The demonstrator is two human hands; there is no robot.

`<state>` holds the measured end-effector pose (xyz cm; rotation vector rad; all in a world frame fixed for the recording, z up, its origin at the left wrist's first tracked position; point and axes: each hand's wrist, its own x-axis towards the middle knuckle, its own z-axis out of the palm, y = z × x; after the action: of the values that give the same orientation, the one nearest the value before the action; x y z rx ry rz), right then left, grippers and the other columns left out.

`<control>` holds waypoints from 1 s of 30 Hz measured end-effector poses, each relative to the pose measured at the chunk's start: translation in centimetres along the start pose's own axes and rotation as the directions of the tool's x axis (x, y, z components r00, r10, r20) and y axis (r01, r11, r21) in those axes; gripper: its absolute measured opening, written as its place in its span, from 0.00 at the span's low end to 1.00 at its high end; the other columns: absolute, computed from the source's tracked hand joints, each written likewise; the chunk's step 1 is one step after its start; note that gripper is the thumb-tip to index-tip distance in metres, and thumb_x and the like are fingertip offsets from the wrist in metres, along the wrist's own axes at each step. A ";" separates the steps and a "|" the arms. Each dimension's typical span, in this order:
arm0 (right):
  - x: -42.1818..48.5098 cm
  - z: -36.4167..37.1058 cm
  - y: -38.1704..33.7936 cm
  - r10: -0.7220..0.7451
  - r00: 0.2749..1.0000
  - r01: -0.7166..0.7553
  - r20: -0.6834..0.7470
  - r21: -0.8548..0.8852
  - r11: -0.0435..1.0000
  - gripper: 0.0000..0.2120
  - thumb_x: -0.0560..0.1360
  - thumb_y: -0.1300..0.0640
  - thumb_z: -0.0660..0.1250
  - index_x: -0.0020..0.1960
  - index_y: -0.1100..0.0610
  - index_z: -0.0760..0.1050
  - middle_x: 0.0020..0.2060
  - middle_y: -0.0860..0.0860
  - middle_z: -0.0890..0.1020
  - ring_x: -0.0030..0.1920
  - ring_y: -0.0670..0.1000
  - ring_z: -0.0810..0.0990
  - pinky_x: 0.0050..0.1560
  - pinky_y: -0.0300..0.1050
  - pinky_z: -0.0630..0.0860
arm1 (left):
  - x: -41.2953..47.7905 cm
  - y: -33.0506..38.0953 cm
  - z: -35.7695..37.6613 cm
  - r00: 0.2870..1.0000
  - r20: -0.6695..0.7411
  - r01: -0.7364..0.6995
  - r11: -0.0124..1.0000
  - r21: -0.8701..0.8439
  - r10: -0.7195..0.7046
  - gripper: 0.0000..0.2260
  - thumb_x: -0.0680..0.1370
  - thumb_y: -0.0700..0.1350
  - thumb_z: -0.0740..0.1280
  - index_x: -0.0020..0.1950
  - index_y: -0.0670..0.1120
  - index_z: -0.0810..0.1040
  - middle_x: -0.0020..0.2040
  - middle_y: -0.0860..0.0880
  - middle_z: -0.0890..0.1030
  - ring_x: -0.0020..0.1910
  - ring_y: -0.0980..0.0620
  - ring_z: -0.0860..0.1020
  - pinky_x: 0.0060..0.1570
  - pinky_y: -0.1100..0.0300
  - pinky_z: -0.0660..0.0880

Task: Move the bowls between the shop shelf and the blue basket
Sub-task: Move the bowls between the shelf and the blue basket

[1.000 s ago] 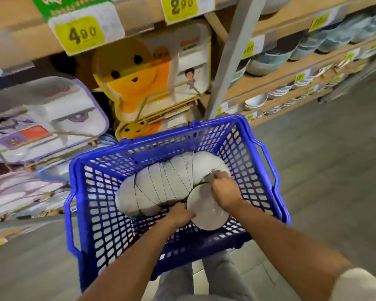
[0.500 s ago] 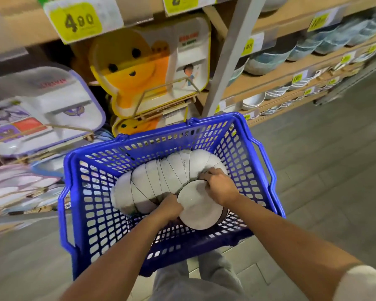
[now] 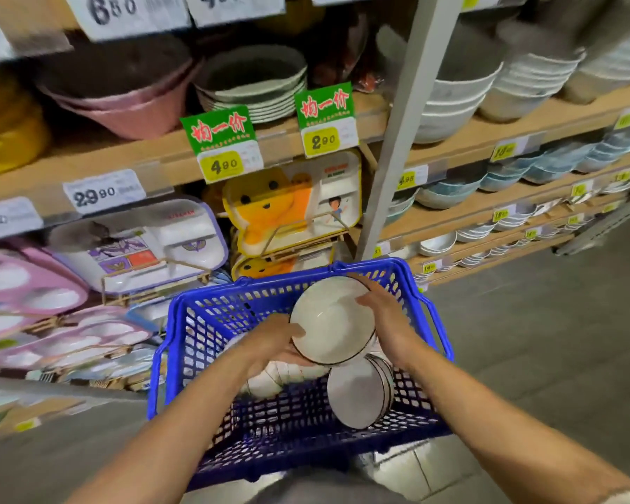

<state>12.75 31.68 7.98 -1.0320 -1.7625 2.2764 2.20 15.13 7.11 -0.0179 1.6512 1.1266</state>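
A white bowl (image 3: 331, 320) with a thin dark rim is held above the blue basket (image 3: 182, 343), its inside facing me. My left hand (image 3: 273, 345) grips its lower left edge and my right hand (image 3: 382, 314) grips its right edge. Below it in the basket lie more white bowls: a row on its side (image 3: 270, 381), partly hidden by my left hand, and a small stack (image 3: 360, 394) leaning at the right. The shop shelf (image 3: 142, 158) with wooden boards rises just behind the basket.
Children's divided trays (image 3: 139, 245) and an orange character plate (image 3: 270, 212) stand on the lower shelf. Stacked bowls (image 3: 451, 96) and plates (image 3: 255, 81) fill the upper boards. A grey upright post (image 3: 401, 140) splits the shelving. Grey tiled floor (image 3: 542, 358) lies to the right.
Both hands have lifted one white bowl up out of the basket, away from the row of bowls. The view has tilted up, showing more of the shelves.
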 end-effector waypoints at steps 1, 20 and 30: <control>-0.2 0.3 -1.2 -0.026 0.999 0.026 -0.031 0.014 1.000 0.21 0.72 0.64 0.58 0.58 0.48 0.79 0.55 0.49 0.82 0.55 0.51 0.78 0.49 0.41 0.74 | -0.8 1.0 0.0 0.999 -0.015 -0.029 1.000 -0.012 0.029 0.09 0.79 0.35 0.61 0.58 0.39 0.74 0.47 0.39 0.83 0.42 0.43 0.85 0.36 0.55 0.82; -7.5 5.1 -20.3 -0.219 0.973 0.231 -0.075 0.238 0.943 0.16 0.75 0.57 0.58 0.59 0.53 0.78 0.53 0.56 0.83 0.52 0.57 0.79 0.43 0.48 0.75 | -13.9 15.6 4.0 0.619 -0.572 -0.784 0.472 -0.404 0.538 0.17 0.69 0.55 0.61 0.55 0.55 0.81 0.58 0.47 0.81 0.56 0.46 0.79 0.53 0.46 0.77; -10.3 6.0 -23.0 -0.444 0.896 0.435 -0.006 0.219 0.874 0.16 0.76 0.45 0.60 0.37 0.48 0.82 0.39 0.50 0.84 0.39 0.47 0.83 0.35 0.40 0.76 | -17.8 19.7 2.3 0.580 -0.414 -0.801 0.397 -0.449 0.702 0.15 0.73 0.53 0.60 0.50 0.46 0.81 0.41 0.48 0.85 0.41 0.48 0.82 0.40 0.55 0.75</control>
<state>9.90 29.73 33.66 -0.4797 -1.5232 2.1417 1.01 18.56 33.46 0.2854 1.3460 2.4183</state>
